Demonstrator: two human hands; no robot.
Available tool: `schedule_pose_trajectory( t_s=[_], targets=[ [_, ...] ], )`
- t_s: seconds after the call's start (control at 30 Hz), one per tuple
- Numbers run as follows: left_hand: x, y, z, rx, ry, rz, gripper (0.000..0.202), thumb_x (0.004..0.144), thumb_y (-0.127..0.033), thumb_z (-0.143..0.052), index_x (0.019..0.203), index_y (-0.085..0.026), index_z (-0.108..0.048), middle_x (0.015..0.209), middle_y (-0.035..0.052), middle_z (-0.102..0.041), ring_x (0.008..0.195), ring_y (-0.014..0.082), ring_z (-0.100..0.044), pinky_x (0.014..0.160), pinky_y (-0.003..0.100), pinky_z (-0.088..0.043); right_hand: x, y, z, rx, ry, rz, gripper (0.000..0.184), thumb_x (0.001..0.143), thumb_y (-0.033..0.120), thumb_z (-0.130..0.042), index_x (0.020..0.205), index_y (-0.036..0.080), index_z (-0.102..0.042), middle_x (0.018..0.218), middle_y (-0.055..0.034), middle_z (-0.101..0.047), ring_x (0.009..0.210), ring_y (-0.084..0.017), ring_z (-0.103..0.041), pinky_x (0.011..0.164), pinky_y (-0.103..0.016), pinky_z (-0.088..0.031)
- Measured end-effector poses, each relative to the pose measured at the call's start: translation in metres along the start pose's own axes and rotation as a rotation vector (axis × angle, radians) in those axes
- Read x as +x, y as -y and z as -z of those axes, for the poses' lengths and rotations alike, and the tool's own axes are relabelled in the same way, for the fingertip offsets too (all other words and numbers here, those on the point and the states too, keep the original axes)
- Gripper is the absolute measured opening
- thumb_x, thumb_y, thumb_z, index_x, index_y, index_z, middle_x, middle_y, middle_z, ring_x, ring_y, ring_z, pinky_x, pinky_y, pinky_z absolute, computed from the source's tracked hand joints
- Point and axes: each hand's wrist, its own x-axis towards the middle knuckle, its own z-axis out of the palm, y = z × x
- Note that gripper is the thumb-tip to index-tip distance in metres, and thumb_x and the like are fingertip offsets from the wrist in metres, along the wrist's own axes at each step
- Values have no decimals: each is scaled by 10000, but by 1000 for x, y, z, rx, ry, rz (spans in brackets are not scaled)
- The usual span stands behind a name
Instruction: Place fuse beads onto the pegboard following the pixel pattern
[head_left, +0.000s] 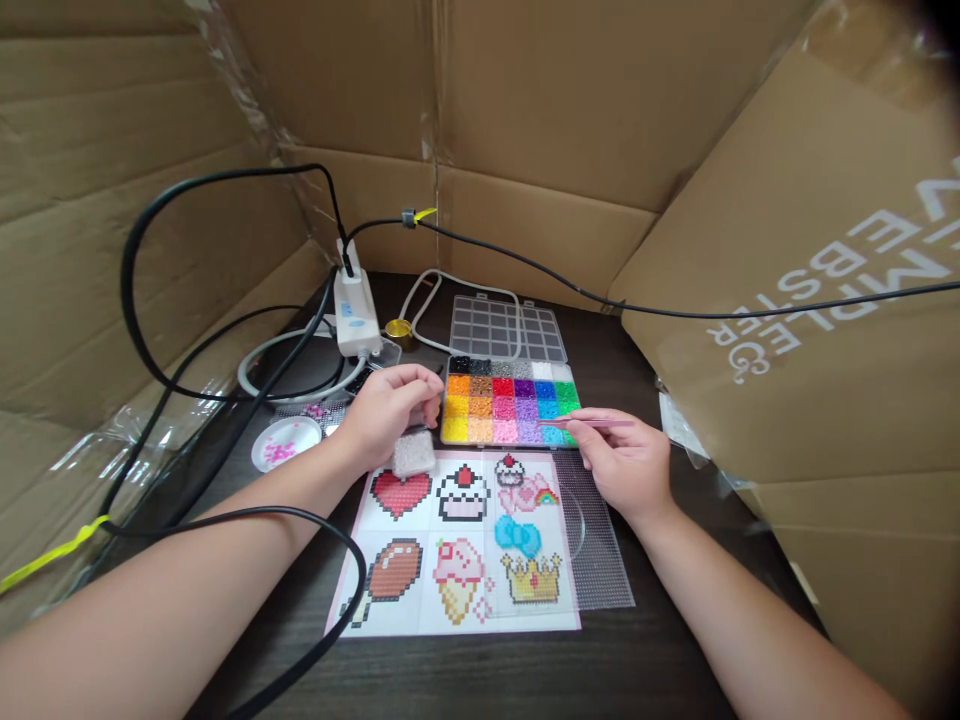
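Note:
In the head view, my right hand (626, 460) grips pink tweezers (604, 422), whose tips reach over the lower right compartments of an open bead box (444, 442). That box is sorted by colour, with black, orange, red, purple, blue and green beads among others. My left hand (394, 405) is closed, its fingers curled beside the box's left edge; what it holds, if anything, is hidden. Just below it lies a small clear container of whitish beads (414, 456). A pattern sheet (450, 540) shows a heart, cupcakes, an ice cream and a crown in pixel style.
At left are a white dish (259, 450) with pink beads and a power strip (356, 312). Black cables (262, 512) loop over my left forearm and across the back. A clear pegboard (611, 560) lies partly under the sheet. Cardboard walls (540, 225) enclose the table.

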Motion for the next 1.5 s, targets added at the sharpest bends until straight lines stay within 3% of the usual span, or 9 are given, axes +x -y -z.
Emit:
schedule_pose_trajectory(
  t_s=[0.2,0.4,1.5],
  targets=[
    [0,-2,-1,-1,-2,-2,65,676,-206,-704,663,-177,-648,487,-8,-568,460,117,-555,495,233,-433,2,-1,-3,59,20,-59,129,792,318,-785,798,191,-806,743,-74,-754,454,-105,-529,374,-242,-388],
    [-1,-2,-1,-1,0,3,62,672,-215,-712,666,-182,-660,492,-13,-570,468,114,-554,505,232,-442,4,1,-2,65,107,-82,156,802,330,-757,782,183,-806,773,-79,-760,400,-71,-473,382,-239,-396],
    [2,1,0,-4,24,-16,68,667,-208,-703,679,-165,-651,495,-25,-572,465,110,-549,514,242,-449,5,-2,-2,11,142,-129,235,792,327,-741,817,105,-812,721,-82,-721,408,-47,-466,381,-204,-357]
  ],
)
